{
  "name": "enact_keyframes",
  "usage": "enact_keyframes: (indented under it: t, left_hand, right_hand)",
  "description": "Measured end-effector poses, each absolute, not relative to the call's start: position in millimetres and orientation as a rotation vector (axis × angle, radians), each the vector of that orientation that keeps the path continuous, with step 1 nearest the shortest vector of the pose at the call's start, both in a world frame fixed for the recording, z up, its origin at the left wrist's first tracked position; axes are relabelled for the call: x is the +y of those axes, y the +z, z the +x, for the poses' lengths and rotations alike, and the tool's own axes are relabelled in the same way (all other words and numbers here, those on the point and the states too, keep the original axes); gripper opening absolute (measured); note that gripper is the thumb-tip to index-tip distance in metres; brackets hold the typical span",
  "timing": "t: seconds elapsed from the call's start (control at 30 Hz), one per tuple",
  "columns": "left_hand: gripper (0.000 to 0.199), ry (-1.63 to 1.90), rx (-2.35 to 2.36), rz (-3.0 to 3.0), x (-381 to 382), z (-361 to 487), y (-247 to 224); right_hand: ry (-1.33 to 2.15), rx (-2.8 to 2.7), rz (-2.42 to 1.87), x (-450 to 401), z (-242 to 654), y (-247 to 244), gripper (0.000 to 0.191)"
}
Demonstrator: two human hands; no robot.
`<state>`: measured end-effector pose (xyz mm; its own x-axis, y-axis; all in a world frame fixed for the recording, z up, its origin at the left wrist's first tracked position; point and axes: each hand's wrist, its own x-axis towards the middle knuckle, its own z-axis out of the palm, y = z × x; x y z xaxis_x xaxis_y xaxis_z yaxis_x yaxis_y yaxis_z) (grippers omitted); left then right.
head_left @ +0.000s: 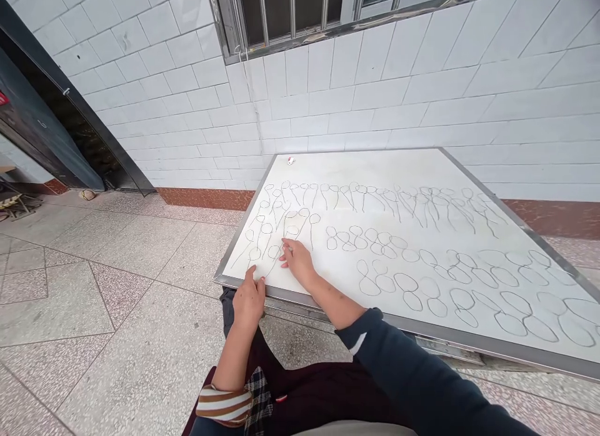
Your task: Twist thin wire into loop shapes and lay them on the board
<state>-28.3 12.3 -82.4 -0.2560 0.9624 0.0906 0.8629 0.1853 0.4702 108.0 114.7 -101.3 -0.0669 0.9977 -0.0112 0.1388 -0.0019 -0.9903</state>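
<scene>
While your left hand (249,300) is resting half-spread, seemingly empty, at the near edge of the table (370,166), your right hand (298,261) is bending half-curled, its hold unclear; at its nine o'clock a thin dark loop (269,255), probably light and limp, is lying best placed for a rim pinch.

We see many thin dark-grey loops, cord or wire, we cannot tell which, lying flat on the white tabletop with grey edging (365,164). Across its farther part runs a crowded row of round loops with long tails (363,195), several overlapping, most tails trailing towards our side. At the left lie more widely spaced tailed loops (315,218). Nearer us, towards the right, closed rings in figure-eight pairs (409,291) form uneven rows, some pairs touching their neighbours
</scene>
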Motion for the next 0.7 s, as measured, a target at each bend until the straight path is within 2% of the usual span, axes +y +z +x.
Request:
enact_keyframes:
  t: [0.3,0.4,0.53,0.7]
  left_hand:
    - [0.048,0.545,2.367,1.924,3,-15,-81]
    - [0.048,0.636,2.402,1.978,-10,-12,-83]
    - [0.040,0.915,2.092,2.135,-45,-3,-101]
    - [0.028,0.837,1.697,2.129,-81,19,-126]
  right_hand:
    - [1.191,-1.346,-1.269,113,108,-102,0.021]
    - [1.198,-1.330,-1.259,115,108,-105,0.021]
    - [1.212,-1.319,-1.243,117,108,-107,0.022]
    - [1.215,-1.340,-1.227,118,109,-104,0.023]
